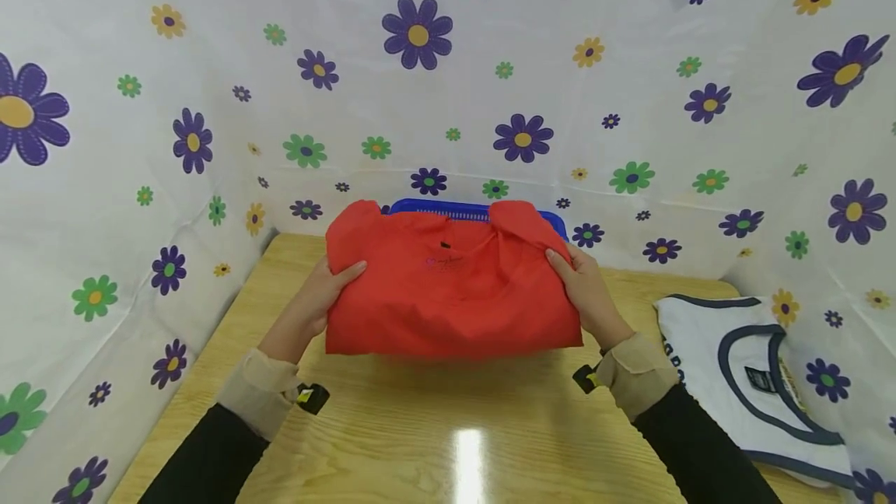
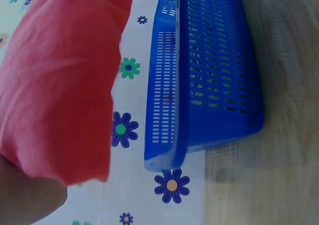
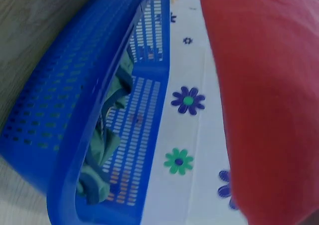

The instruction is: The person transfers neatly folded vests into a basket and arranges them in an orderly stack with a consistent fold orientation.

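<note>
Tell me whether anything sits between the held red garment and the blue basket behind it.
Nothing visible does. Left hand and right hand hold the red garment just in front of the blue basket; the wrist views show only open air between them.

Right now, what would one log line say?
left hand: grips red garment | right hand: grips it | blue basket: behind

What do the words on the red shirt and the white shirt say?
Red garment: a small dark print near its top, too small to read.
Black tag just above that print: no legible text.
White shirt: a dark neck label with pale marks, too blurred to read.
Nothing else carries writing.
</note>
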